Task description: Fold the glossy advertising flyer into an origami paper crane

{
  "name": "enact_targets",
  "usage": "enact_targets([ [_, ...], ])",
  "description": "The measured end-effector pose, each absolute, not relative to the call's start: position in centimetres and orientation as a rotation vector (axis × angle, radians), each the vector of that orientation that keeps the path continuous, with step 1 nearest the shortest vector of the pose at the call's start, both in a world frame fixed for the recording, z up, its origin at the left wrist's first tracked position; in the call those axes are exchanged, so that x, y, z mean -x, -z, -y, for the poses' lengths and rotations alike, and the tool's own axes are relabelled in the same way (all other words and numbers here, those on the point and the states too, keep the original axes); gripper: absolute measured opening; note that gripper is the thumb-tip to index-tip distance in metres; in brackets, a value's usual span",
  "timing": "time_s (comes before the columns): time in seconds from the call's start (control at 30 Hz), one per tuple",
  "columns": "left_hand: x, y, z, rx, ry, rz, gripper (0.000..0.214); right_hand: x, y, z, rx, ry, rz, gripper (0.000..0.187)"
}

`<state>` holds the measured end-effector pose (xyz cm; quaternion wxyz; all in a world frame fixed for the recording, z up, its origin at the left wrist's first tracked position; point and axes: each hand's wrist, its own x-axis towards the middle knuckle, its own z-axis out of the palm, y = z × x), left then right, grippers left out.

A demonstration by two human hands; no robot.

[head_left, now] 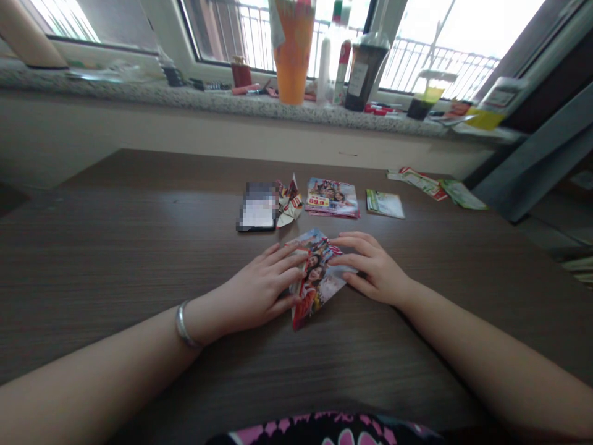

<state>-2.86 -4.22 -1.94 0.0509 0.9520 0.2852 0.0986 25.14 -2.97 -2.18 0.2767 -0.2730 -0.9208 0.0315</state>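
Note:
A printed paper sheet (319, 278), folded along some edges, lies on the brown table in front of me. My left hand (273, 278) rests flat over its left side with the fingers stretched across it. On the right edge lie the spread fingertips of my right hand (370, 266). Just beyond the sheet stands a folded paper piece (290, 204) with pointed tips, beside a phone (257, 207) whose screen is blurred out. A stack of similar printed leaflets (332, 198) sits to the right of these.
Small green-and-white cards (385, 204) lie right of the stack, with several paper strips (424, 183) farther right. Along the granite windowsill (185, 99) stand an orange cup (293, 55), a dark-filled cup (364, 74), bottles and small items. A grey curtain (532, 154) hangs at the right.

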Motion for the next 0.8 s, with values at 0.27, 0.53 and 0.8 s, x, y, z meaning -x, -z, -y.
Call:
enact_targets([
  [0.27,2.77,1.39,4.29,-2.834,-0.21,-0.924,0.057,-24.88,1.74,3.02,0.618,-0.19,2.566,0.042],
  [0.53,2.88,1.27,4.8,-2.821,-0.111,-0.945,0.095,-25.0,2.22,2.63,0.59,-0.165,2.579,0.035],
  [0.8,2.64,1.43,4.81,-2.858,-0.354,-0.88,0.041,-25.05,2.43,2.53,0.565,-0.096,2.579,0.034],
])
